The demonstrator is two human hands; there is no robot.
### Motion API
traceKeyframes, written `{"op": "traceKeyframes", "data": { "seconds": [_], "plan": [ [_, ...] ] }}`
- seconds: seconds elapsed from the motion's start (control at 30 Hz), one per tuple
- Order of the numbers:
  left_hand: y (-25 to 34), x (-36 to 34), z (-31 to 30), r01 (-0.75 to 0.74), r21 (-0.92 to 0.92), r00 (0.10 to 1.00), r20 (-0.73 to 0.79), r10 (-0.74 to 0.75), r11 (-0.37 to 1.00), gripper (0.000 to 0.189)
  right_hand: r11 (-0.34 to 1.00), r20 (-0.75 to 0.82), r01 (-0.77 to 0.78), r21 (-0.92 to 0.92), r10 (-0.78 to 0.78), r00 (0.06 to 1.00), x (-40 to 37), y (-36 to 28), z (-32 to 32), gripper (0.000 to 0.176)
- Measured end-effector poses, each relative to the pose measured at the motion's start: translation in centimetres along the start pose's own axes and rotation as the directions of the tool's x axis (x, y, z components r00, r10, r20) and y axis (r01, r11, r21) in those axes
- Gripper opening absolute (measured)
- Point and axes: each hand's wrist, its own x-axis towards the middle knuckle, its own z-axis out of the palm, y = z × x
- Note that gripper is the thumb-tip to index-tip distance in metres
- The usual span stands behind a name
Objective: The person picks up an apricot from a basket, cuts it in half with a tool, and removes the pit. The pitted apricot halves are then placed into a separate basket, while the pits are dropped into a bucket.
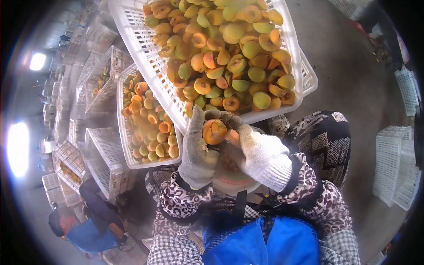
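Note:
My left hand [197,152], in a grey-white work glove, cups a cut orange peach [214,131] with its fingers curled round the far side. At the fruit's right edge is my right hand [265,152], in a white knit glove with bare fingertips showing. Its fingers are closed against the peach; whether they also grip a small tool is hidden. Directly beyond both hands stands a white plastic crate [145,57] heaped with halved peaches [234,66], some with their hollow centres facing up. Partly covered by my hands, a white tub [238,187] with red marking sits below, between my knees.
Left of the big crate is a second white crate [128,152] of peach halves. More crates [104,154] stack farther left, near a seated person [90,229] in blue. Stacked white crates [391,165] stand at the right on the grey floor [353,75].

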Motion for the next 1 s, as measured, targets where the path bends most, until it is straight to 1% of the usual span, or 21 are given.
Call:
{"op": "traceKeyframes", "data": {
  "seconds": [0.03, 0.07, 0.13, 0.17, 0.23, 0.27, 0.33, 0.47, 0.5, 0.53, 0.57, 0.63, 0.67, 0.73, 0.77, 0.83, 0.87, 0.9, 0.93, 0.97, 1.0],
  "plan": [
    [-0.1, -0.1, -0.4, -0.066, 0.17, 0.997, -0.018, 0.07, 0.983, 0.044, 0.995, 0.002, 0.014, -0.097, -0.014, 1.0, 0.2, -0.1, 0.0, 0.032],
    [-0.3, -0.2, -0.8, -0.119, 0.338, 0.99, -0.037, 0.139, 0.934, 0.05, 0.995, 0.01, 0.015, -0.098, -0.014, 1.0, 0.3, -0.1, 0.2, 0.032],
    [2.2, -1.4, 0.7, -0.239, 0.578, 0.969, 0.197, 0.15, 0.78, 0.074, 0.98, 0.077, 0.071, -0.184, -0.058, 0.995, 0.4, 0.2, 0.4, 0.031],
    [1.8, -1.7, 0.3, -0.234, 0.576, 0.97, 0.19, 0.15, 0.784, 0.074, 0.98, 0.085, 0.073, -0.187, -0.058, 0.995, 0.3, 1.2, 1.2, 0.031],
    [0.9, -2.2, -0.4, -0.454, 0.627, 0.889, 0.275, 0.365, 0.633, 0.072, 0.974, 0.097, 0.164, -0.156, -0.15, 0.984, 0.0, 3.1, 2.7, 0.053],
    [0.8, -2.3, -0.5, -0.45, 0.627, 0.891, 0.271, 0.363, 0.636, 0.072, 0.97, 0.101, 0.193, -0.145, -0.18, 0.979, 0.0, 3.3, 2.9, 0.061],
    [0.6, -2.3, -0.5, -0.434, 0.684, 0.891, 0.23, 0.392, 0.586, 0.052, 0.972, 0.186, 0.174, -0.158, -0.144, 0.972, 0.0, 2.5, 2.1, 0.066],
    [1.3, -1.9, 0.1, -0.455, 0.671, 0.887, 0.285, 0.363, 0.585, 0.036, 0.959, 0.115, 0.267, -0.091, -0.256, 0.96, -0.2, 3.1, 2.8, 0.055],
    [1.3, -1.9, 0.3, -0.285, 0.498, 0.958, 0.146, 0.245, 0.819, 0.031, 0.993, 0.168, 0.12, -0.002, -0.118, 0.979, 0.1, 2.3, 3.0, 0.047],
    [1.3, -1.8, 0.7, -0.093, 0.262, 0.996, 0.043, 0.084, 0.961, 0.031, 0.996, 0.229, -0.034, 0.08, 0.015, 0.973, 0.3, 1.5, 3.0, 0.04],
    [1.4, -1.7, 1.1, -0.093, 0.263, 0.995, 0.048, 0.083, 0.96, 0.031, 0.996, 0.226, -0.036, 0.08, 0.017, 0.974, 0.4, 0.8, 2.8, 0.04],
    [1.5, -1.7, 2.0, 0.01, -0.072, 0.987, -0.158, -0.021, 0.997, 0.039, 0.987, 0.246, -0.049, 0.152, 0.01, 0.969, 0.3, -0.1, 2.5, 0.028],
    [1.6, -1.8, 2.2, 0.01, -0.069, 0.988, -0.152, -0.02, 0.998, 0.039, 0.987, 0.24, -0.049, 0.154, 0.011, 0.971, 0.2, 0.2, 2.6, 0.028],
    [1.8, -1.9, 2.5, 0.037, -0.081, 0.969, -0.241, -0.055, 0.996, 0.041, 0.8, 0.35, -0.136, 0.585, -0.098, 0.931, 0.3, 0.8, 2.9, 0.025],
    [1.9, -2.1, 2.9, 0.036, -0.079, 0.97, -0.237, -0.054, 0.996, 0.041, 0.799, 0.346, -0.134, 0.586, -0.098, 0.933, 0.2, 0.6, 3.1, 0.025],
    [2.1, -2.8, 3.7, -0.117, -0.001, 0.974, -0.195, 0.115, 0.993, 0.041, 0.987, 0.196, -0.044, 0.156, 0.012, 0.981, -0.1, -0.3, 3.4, 0.026],
    [2.0, -2.9, 3.5, -0.116, -0.002, 0.974, -0.195, 0.113, 0.993, 0.041, 0.987, 0.197, -0.045, 0.155, 0.013, 0.98, -0.2, 1.0, 5.5, 0.026],
    [1.7, -2.9, 3.2, -0.21, 0.209, 0.963, -0.125, 0.239, 0.955, 0.041, 0.976, 0.04, 0.099, 0.195, -0.109, 0.993, 0.0, 3.5, 8.9, 0.027],
    [1.8, -2.8, 3.0, -0.256, 0.306, 0.952, -0.081, 0.294, 0.917, 0.04, 0.946, -0.12, 0.247, 0.209, -0.226, 0.967, 0.3, 3.5, 9.4, 0.028],
    [1.9, -2.8, 2.8, -0.305, 0.396, 0.937, -0.037, 0.347, 0.866, 0.04, 0.947, -0.115, 0.248, 0.205, -0.228, 0.967, 0.2, 3.9, 9.1, 0.028],
    [2.3, -2.4, 2.6, -0.105, 0.181, 0.978, -0.161, 0.134, 0.978, 0.039, 0.962, 0.093, 0.082, 0.26, -0.109, 0.99, 0.4, 2.0, 6.2, 0.028]
  ]
}}
